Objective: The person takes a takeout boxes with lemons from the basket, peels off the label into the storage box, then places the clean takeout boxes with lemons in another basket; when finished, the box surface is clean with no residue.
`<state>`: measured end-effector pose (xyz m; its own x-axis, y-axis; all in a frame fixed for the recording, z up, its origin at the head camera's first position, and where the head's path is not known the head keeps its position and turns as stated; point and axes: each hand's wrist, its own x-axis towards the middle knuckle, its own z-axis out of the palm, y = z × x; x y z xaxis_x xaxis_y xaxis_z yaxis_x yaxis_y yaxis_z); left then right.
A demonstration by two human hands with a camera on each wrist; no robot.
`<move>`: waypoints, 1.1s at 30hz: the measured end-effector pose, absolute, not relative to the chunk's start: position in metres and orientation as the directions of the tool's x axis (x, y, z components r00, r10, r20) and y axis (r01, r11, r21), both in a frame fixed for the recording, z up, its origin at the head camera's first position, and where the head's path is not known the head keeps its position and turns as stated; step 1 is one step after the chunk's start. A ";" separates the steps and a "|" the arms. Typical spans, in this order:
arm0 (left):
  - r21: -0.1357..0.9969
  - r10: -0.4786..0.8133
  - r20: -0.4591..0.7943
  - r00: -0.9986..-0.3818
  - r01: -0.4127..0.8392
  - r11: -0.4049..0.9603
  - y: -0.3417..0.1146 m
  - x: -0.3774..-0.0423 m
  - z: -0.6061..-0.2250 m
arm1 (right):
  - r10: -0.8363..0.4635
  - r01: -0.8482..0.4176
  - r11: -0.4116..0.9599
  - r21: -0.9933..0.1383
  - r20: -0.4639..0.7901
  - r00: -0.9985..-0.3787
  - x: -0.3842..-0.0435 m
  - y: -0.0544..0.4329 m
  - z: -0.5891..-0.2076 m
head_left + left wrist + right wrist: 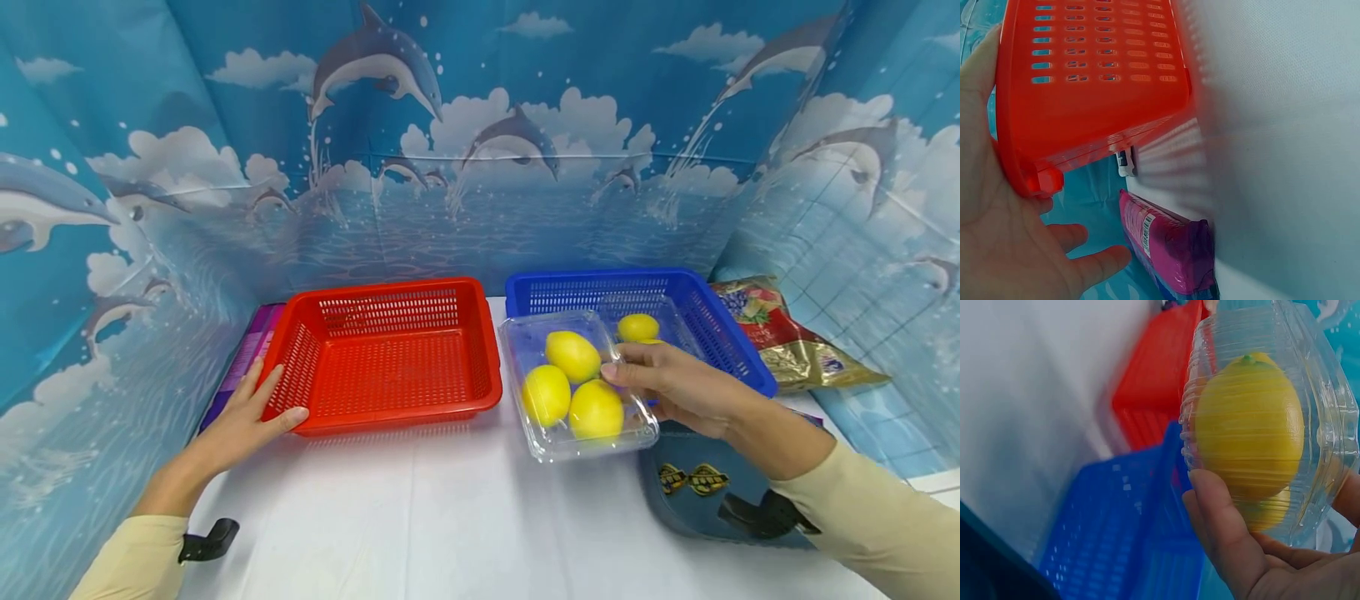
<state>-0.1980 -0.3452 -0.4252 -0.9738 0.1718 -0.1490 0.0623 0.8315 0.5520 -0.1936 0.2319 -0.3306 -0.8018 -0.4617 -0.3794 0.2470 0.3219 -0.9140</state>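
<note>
My right hand [678, 387] holds a clear plastic clamshell box [536, 442] by its right side, with the thumb on top. Three yellow lemons [572, 357] show inside it. The box is tilted and raised over the left front of a blue basket [720, 321]. In the right wrist view, fingers [1222, 531] curl against the box beside a lemon [1247, 425]. My left hand [243, 421] rests at the left front corner of a red basket [390, 410], its fingers spread. In the left wrist view, the basket corner lies against the palm [1004, 237].
Another clear box with lemons [637, 327] lies in the blue basket. A red and gold bag [795, 342] stands right of it. A dark blue-grey case [682, 517] sits under my right forearm, and a purple packet [243, 362] lies left of the red basket.
</note>
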 end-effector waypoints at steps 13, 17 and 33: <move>0.547 0.171 -0.137 -0.976 0.070 0.834 -0.345 -0.198 -0.424 | -0.396 0.272 0.332 -0.903 -0.395 -0.829 -0.269 0.257 -0.327; 0.546 0.177 -0.136 -0.975 0.076 0.834 -0.345 -0.198 -0.424 | -0.379 0.285 0.348 -0.893 -0.412 -0.829 -0.286 0.262 -0.334; 0.550 0.174 -0.139 -0.975 0.070 0.832 -0.345 -0.199 -0.425 | -0.371 0.309 0.370 -0.876 -0.444 -0.816 -0.330 0.272 -0.355</move>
